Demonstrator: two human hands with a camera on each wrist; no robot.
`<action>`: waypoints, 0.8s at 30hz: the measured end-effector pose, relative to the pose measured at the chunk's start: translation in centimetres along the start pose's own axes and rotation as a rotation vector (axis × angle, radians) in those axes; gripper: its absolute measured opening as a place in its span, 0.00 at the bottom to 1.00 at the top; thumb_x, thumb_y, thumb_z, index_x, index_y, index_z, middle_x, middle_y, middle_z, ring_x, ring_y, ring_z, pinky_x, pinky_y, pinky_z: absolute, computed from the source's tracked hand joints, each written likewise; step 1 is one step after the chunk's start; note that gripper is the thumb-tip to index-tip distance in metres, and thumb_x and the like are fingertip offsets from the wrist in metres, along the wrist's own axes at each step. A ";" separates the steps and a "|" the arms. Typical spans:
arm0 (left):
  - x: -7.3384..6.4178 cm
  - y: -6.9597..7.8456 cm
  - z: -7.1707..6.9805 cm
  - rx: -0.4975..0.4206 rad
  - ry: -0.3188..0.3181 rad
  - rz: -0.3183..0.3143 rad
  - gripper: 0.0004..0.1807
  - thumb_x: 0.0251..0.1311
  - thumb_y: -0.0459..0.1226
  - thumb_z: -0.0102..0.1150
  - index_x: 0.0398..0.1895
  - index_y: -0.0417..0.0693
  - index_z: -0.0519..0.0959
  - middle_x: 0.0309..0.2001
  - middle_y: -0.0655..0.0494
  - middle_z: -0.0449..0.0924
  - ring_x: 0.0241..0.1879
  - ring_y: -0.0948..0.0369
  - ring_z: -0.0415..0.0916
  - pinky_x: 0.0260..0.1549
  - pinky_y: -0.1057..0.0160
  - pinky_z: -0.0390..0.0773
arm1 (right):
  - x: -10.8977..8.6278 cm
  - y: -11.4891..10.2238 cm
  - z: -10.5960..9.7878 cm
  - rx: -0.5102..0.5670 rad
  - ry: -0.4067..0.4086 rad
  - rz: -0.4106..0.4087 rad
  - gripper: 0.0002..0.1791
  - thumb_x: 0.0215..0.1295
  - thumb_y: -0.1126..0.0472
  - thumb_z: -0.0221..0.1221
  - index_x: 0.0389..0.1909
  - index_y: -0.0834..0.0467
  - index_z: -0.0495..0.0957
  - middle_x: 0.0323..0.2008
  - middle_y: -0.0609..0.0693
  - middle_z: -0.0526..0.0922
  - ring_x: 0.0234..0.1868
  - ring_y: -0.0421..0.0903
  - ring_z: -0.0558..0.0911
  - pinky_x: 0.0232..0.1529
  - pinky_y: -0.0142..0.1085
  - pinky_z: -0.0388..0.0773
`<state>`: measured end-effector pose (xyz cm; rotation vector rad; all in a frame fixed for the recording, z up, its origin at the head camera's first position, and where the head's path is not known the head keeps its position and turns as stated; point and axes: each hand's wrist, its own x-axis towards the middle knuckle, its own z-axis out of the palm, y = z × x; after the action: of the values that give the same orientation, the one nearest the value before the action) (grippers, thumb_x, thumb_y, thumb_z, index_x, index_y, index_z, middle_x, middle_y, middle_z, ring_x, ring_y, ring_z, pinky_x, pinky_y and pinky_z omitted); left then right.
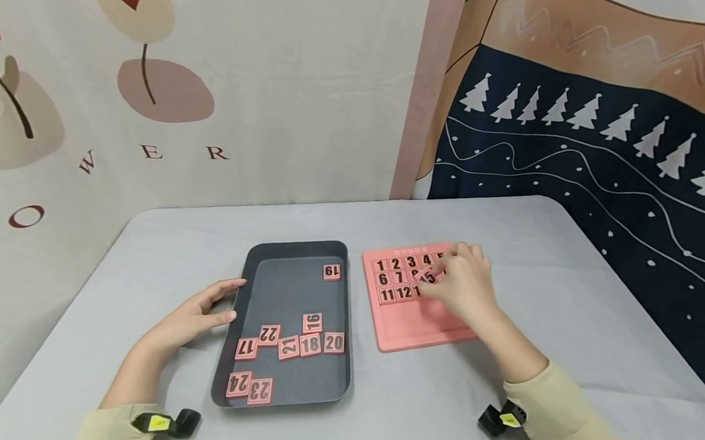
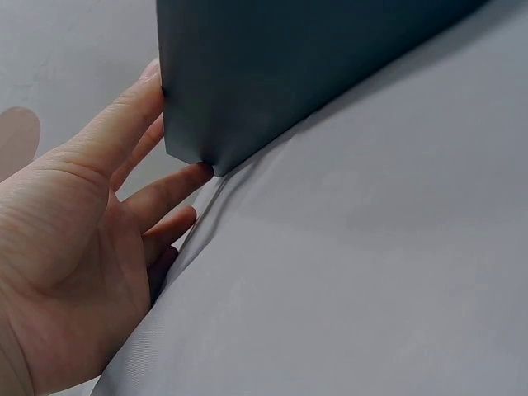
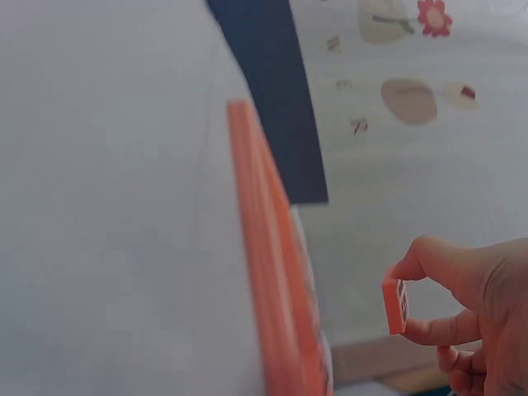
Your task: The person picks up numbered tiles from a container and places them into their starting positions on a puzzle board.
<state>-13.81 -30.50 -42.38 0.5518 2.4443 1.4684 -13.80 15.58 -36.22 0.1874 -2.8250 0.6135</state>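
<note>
A pink number board (image 1: 410, 327) lies flat on the table, with numbered tiles in rows across its upper part. Over those rows, my right hand (image 1: 468, 280) pinches the number tile 15 (image 1: 427, 278) between thumb and finger. The same tile (image 3: 395, 305) appears in the right wrist view, raised off the board. To the left stands a dark grey tray (image 1: 283, 278) with several loose number tiles (image 1: 310, 344) in it, turned various ways. My left hand (image 1: 183, 318) touches the tray's left side with fairly straight fingers. The right hand hides some board tiles.
A pale grey cloth covers the table (image 1: 425, 411). Inside the tray, tile 19 (image 1: 331, 272) lies apart near the far right corner; tiles 24 (image 1: 238, 384) and 23 (image 1: 260, 391) lie at the near left. Printed curtains (image 1: 297, 115) hang behind the table.
</note>
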 end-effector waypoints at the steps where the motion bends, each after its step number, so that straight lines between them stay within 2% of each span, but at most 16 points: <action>1: 0.0 0.0 0.0 0.003 0.000 0.001 0.33 0.65 0.35 0.58 0.70 0.40 0.59 0.69 0.36 0.55 0.68 0.37 0.46 0.60 0.33 0.49 | 0.0 0.6 0.0 -0.009 0.000 0.008 0.18 0.39 0.51 0.74 0.26 0.61 0.83 0.41 0.57 0.74 0.45 0.56 0.65 0.47 0.51 0.59; 8: 0.0 -0.1 -0.1 0.011 -0.008 0.008 0.32 0.65 0.35 0.58 0.70 0.40 0.59 0.69 0.37 0.56 0.68 0.38 0.47 0.60 0.35 0.50 | -0.3 3.6 0.1 -0.080 -0.019 0.073 0.19 0.40 0.49 0.73 0.24 0.61 0.82 0.41 0.60 0.74 0.46 0.59 0.66 0.49 0.54 0.59; 12: 0.1 -0.2 -0.1 0.009 -0.006 0.010 0.32 0.65 0.35 0.58 0.70 0.41 0.59 0.69 0.37 0.56 0.68 0.38 0.47 0.60 0.35 0.49 | -0.4 4.7 0.2 -0.099 -0.037 0.115 0.19 0.42 0.48 0.73 0.19 0.59 0.79 0.39 0.60 0.75 0.44 0.59 0.66 0.48 0.54 0.59; 17: 0.1 -0.2 -0.2 0.014 -0.005 0.001 0.32 0.65 0.36 0.58 0.71 0.42 0.59 0.69 0.38 0.56 0.69 0.39 0.47 0.60 0.35 0.50 | -0.4 5.3 0.2 -0.103 -0.061 0.161 0.19 0.43 0.47 0.71 0.14 0.57 0.77 0.37 0.60 0.75 0.42 0.60 0.65 0.47 0.54 0.59; 24: 0.0 -0.2 -0.1 0.018 -0.002 -0.005 0.32 0.65 0.37 0.58 0.71 0.42 0.59 0.69 0.39 0.57 0.68 0.39 0.48 0.60 0.36 0.51 | -0.4 5.2 0.2 -0.101 -0.062 0.169 0.19 0.44 0.48 0.71 0.15 0.58 0.78 0.33 0.59 0.74 0.41 0.59 0.65 0.46 0.53 0.59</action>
<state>-13.87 -30.69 -42.47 0.5493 2.4578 1.4449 -14.38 20.24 -38.58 -0.0517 -2.9439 0.5058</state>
